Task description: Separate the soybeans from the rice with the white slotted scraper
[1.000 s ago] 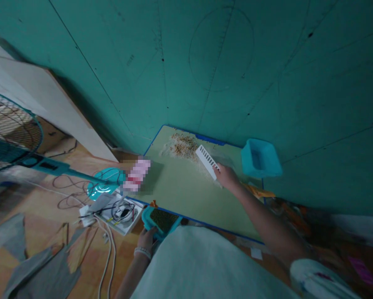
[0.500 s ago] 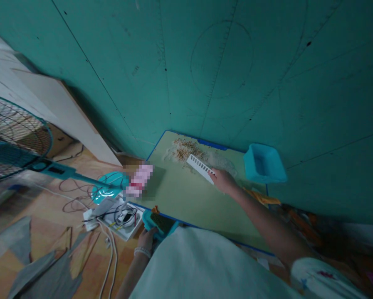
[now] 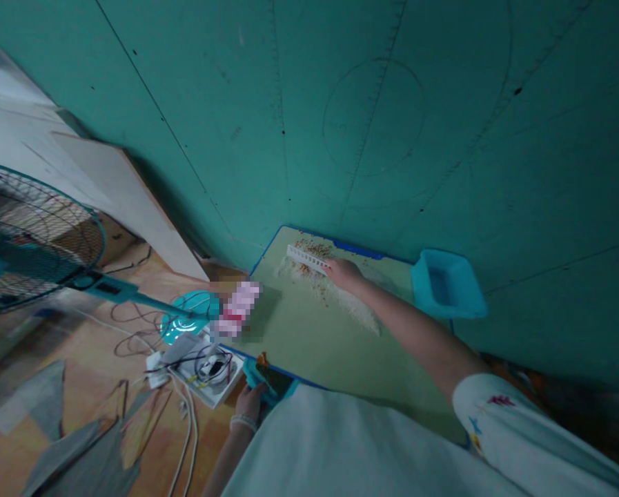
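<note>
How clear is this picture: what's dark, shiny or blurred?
Head view: dim overall, darker towards the right; head view: bright glare streaks on the turquoise fan base; head view: the pink-and-white item is pixelated beyond recognition, with a soft shadow to its right on the table; head view: the far-left floor looks smeared, while the white tool shows its slots.

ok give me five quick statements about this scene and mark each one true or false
1. The right hand holds a white slotted strip. True.
2. The left hand rests on the tabletop. False: it is at a blue tub by the near edge.
3. Brown bits and pale material lie on the tabletop. True.
4. The fan stands on the tabletop's right. False: it is on the left.
5. A blue basin is at the tabletop's right end. True.
</note>
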{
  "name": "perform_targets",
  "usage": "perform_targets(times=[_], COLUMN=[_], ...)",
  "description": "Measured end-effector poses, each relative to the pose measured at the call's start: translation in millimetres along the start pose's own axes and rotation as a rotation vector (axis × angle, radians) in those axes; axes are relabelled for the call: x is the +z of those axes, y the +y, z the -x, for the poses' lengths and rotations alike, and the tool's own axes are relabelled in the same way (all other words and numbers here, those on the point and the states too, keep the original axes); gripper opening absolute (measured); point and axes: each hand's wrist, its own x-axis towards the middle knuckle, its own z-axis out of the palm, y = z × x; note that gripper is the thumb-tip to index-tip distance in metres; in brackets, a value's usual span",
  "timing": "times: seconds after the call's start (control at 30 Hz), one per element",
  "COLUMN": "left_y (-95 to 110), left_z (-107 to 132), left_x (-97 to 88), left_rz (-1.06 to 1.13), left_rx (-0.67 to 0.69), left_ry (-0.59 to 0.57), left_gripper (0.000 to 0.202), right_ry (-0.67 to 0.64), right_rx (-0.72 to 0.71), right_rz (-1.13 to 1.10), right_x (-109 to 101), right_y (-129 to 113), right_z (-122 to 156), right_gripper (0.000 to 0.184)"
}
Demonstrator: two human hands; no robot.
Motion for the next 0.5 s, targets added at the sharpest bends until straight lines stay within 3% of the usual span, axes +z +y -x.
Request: perform_targets(times=[0.23,0.5], left_y=[-10,-13], left_z=[-11,-15], left_x=[-5.1,-5.6], left_rz=[0.036,0.021], left_rx=[0.017,0.029], left_ry=[-0.005,0.006], left_gripper=[0.013,0.011], right_ry=[-0.046,-0.074], right_rx=[-0.153,-0.259], right_rz=[0.013,0.041], right_x=[8,17], right_y=[-21,-16], right_z=[-9,0], right_gripper=[0.033,0.029])
